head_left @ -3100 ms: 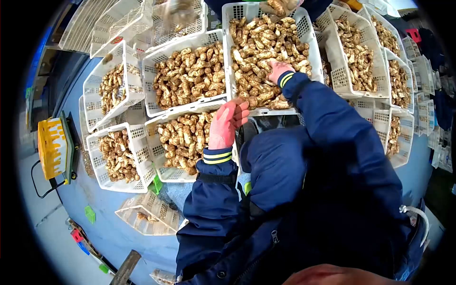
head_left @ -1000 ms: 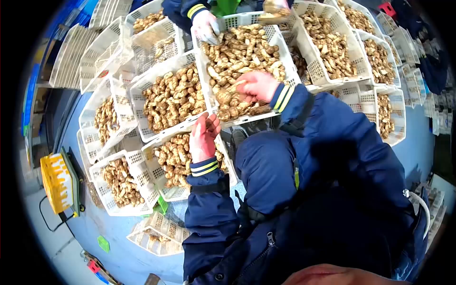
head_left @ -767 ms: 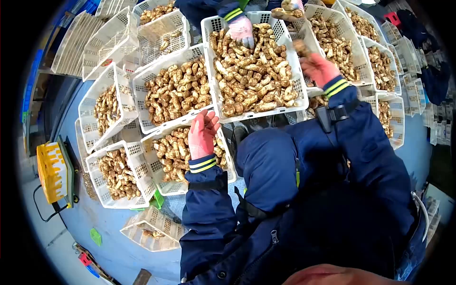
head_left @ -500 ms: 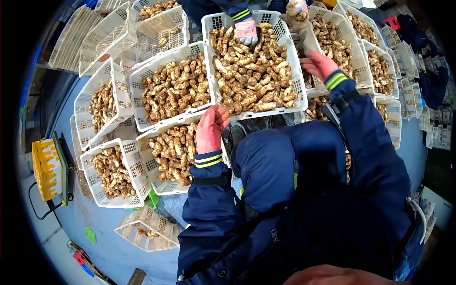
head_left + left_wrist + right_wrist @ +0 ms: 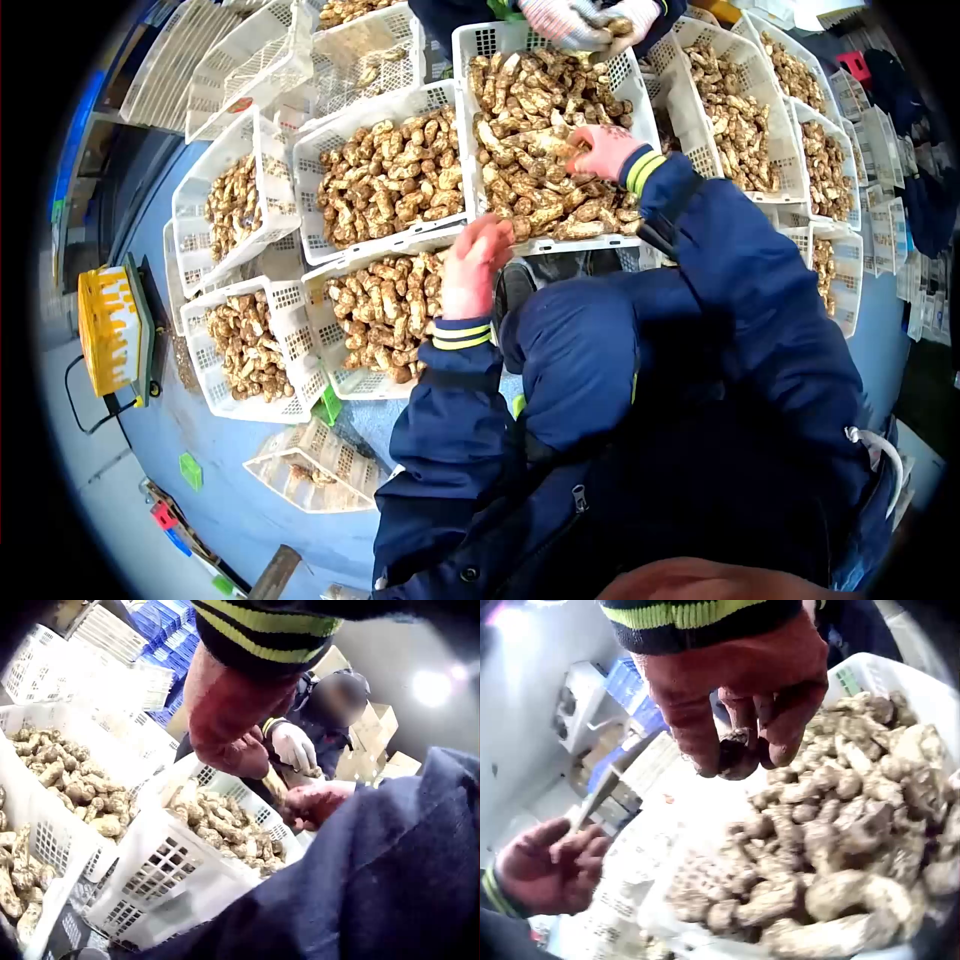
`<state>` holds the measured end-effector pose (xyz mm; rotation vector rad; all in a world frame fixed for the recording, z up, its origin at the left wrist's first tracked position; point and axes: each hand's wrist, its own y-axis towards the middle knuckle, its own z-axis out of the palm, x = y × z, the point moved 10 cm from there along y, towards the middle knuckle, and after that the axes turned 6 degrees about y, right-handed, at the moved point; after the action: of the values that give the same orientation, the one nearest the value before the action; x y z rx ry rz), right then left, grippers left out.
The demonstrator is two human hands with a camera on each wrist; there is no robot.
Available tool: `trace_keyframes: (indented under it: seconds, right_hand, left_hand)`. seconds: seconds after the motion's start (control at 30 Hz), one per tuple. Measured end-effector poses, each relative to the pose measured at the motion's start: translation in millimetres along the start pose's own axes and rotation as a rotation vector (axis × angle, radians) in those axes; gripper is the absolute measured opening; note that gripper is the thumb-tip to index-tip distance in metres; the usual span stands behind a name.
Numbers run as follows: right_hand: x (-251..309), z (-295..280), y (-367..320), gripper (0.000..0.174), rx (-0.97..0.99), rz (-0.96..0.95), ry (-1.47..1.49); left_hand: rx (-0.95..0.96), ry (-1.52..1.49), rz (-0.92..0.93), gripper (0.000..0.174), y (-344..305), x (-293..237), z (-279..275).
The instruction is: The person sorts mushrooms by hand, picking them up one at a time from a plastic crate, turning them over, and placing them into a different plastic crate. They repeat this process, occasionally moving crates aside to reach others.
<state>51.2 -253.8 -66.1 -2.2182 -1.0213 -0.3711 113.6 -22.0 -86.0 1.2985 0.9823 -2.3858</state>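
Over the middle white crate [image 5: 640,95], full of stubby brown-and-white mushrooms, my right hand [image 5: 603,152] pinches a mushroom [image 5: 737,756] between thumb and fingers. Its dark end shows below the fingertips in the right wrist view. In the left wrist view, the pale length of that mushroom slants from the right hand [image 5: 319,804] up toward my left fingers. My left hand [image 5: 480,262] hovers at the crate's near left corner, fingers loosely bent and holding nothing. The right wrist view shows the left hand [image 5: 555,866] palm up, apart from the mushrooms.
Another person's gloved hands [image 5: 585,25] hold a mushroom at the crate's far edge. More mushroom crates [image 5: 305,215] stand close on both sides. A tipped crate [image 5: 315,468] lies on the blue floor [image 5: 235,475] at lower left, near a yellow-topped cart [image 5: 112,325].
My right hand carried a mushroom rightward, let it go beyond the crate's right side, then came back and took another. The left hand stayed near the corner. The other person's hands came together.
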Motion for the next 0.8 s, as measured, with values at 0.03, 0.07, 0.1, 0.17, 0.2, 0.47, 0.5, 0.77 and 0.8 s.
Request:
trace_keyframes:
  seconds: [0.03, 0.07, 0.1, 0.17, 0.2, 0.47, 0.5, 0.77, 0.8]
  right_hand:
    - [18.2, 4.4, -17.2, 0.054, 0.090, -0.017, 0.182]
    - [41.5, 4.4, -30.3, 0.052, 0.074, -0.119, 0.142]
    - [64.2, 6.1, -44.2, 0.051, 0.057, -0.218, 0.105]
    - [100.9, 19.4, -73.7, 0.047, 0.133, -0.383, 0.186]
    - [109.3, 26.6, -80.8, 0.046, 0.200, -0.423, 0.257]
    - [-24.2, -19.2, -16.2, 0.042, -0.265, -0.045, 0.136]
    - [-28.8, -1.2, -10.0, 0.043, -0.120, -0.003, -0.005]
    - [-56.8, 84.6, 14.9, 0.034, 0.126, -0.177, -0.836]
    - [-53.8, 84.3, 15.3, 0.032, 0.123, -0.134, -0.838]
  left_hand:
    - [0.080, -0.028, 0.054, 0.049, 0.2, -6.2, 16.2]
    - [0.095, -0.063, 0.096, 0.049, 4.7, -6.4, 22.3]
    - [0.111, -0.098, 0.135, 0.049, 3.5, -14.1, 32.9]
    - [0.065, 0.365, 0.321, 0.038, -3.2, -35.6, 37.4]
    - [0.064, 0.095, 0.304, 0.037, -2.9, -33.9, 34.9]
    - [-0.038, -0.339, 0.129, 0.035, -25.8, -5.8, -31.2]
    - [-0.032, -0.306, 0.117, 0.035, -27.4, 0.2, -37.7]
    - [-0.164, 0.003, 0.534, 0.030, -0.5, -27.9, -191.0]
    - [-0.173, -0.415, 0.493, 0.034, -3.4, -71.6, -205.0]
